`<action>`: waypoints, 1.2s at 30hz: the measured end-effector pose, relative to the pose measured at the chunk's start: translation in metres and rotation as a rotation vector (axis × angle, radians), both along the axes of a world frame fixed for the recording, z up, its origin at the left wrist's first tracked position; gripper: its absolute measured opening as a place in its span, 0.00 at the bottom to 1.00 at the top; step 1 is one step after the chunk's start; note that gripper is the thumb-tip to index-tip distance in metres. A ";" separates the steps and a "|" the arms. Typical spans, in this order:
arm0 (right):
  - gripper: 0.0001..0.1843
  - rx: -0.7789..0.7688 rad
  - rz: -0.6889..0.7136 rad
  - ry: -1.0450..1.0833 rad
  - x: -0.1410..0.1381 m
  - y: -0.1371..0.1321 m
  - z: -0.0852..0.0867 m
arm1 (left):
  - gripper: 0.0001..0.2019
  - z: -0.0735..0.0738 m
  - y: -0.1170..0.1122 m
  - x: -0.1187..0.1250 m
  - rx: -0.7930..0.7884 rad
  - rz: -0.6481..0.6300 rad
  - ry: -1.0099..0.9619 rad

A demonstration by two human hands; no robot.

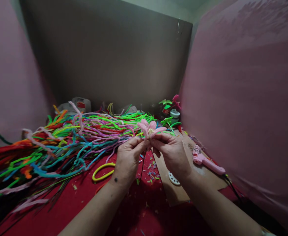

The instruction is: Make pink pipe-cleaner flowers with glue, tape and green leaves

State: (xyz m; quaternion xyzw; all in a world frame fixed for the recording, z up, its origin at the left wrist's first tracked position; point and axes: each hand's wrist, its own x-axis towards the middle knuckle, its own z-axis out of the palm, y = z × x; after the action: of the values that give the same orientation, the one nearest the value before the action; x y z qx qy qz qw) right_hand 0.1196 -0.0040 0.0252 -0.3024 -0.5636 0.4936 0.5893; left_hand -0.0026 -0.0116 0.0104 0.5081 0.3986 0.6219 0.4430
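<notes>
Both my hands are raised over a red table [85, 203] and pinch a pink pipe-cleaner flower [150, 128] just under its petals. My left hand [127, 159] is closed on the base of the flower from the left. My right hand [171, 151] is closed on it from the right. A thin dark stem [142, 165] hangs down from the flower between the two hands. The flower has a pale centre and several fuzzy pink petals spread upward.
A big heap of coloured pipe cleaners [60, 141] covers the table's left and back. A yellow loop [102, 171] lies near my left hand. A pink glue gun [206, 160] rests on brown cardboard [175, 190] at right. Green and pink finished pieces [170, 109] stand at the back. Pink walls close both sides.
</notes>
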 end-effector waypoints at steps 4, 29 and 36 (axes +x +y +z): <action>0.02 0.024 0.022 0.050 0.001 0.004 -0.003 | 0.12 0.000 -0.001 -0.001 -0.001 -0.026 -0.003; 0.06 0.097 0.287 0.062 0.023 0.024 -0.014 | 0.14 -0.001 0.000 0.000 -0.198 -0.404 -0.174; 0.02 0.030 0.289 0.001 0.023 0.021 -0.008 | 0.11 0.008 -0.006 -0.001 -0.078 -0.219 0.067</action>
State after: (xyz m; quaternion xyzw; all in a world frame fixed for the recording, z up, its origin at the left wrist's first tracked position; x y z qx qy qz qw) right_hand 0.1421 0.0166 0.0173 -0.2091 -0.6083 0.5651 0.5166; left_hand -0.0037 -0.0180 0.0183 0.5514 0.3792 0.5363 0.5144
